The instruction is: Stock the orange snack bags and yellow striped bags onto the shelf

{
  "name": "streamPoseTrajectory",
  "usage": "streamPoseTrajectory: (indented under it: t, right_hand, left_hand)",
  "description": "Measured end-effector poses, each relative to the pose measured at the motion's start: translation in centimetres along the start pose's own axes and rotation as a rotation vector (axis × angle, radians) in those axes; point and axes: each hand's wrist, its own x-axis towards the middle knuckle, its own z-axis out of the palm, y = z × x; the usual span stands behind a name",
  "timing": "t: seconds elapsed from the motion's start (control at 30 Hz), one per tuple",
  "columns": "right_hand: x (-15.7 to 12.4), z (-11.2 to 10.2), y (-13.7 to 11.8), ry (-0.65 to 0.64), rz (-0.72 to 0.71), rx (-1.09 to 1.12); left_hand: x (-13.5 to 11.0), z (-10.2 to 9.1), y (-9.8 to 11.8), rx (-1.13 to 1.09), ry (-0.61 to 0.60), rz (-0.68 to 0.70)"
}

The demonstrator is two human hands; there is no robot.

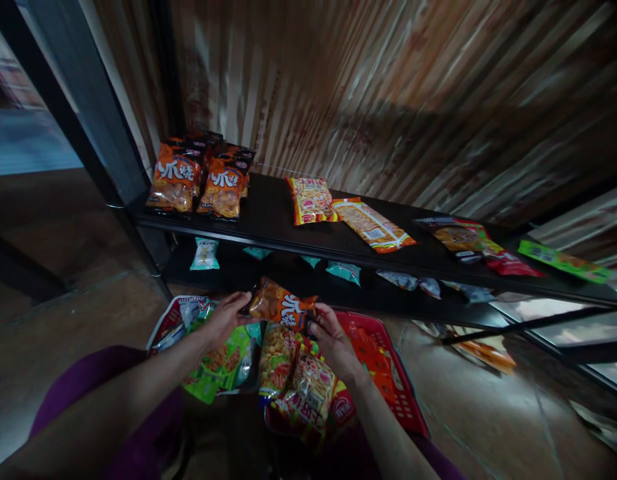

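We have the left hand [227, 317] and right hand [334, 339] gripping opposite ends of the orange snack bag [282, 304], above the right-hand red basket [404, 401], before the black shelf [268, 208]; we'd best pinch lightly (probably crushable) and avoid squeezing its middle.

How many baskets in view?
2. The left basket is by the left hand; the right basket is by the right hand. Snack bags and the arms partly cover both; any others behind them would be hidden.
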Motion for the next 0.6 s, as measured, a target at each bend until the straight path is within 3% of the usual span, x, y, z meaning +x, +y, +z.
streamPoseTrajectory:
  t: [0.2, 0.43, 0.6]
  right_hand:
    - [-1.4, -0.1, -0.1, -0.055, 0.069, 0.011]
    - [-1.5, 1.1, 1.9, 0.141, 0.147, 0.108]
    - [-1.0, 1.3, 2.6, 0.181, 0.202, 0.223]
  left_hand:
    - [0.3, -1.1, -0.8, 0.151, 0.089, 0.022]
    - [0.4, -1.7, -1.0, 0.355, 0.138, 0.186]
    - [0.6, -1.6, -0.5, 0.345, 0.119, 0.21]
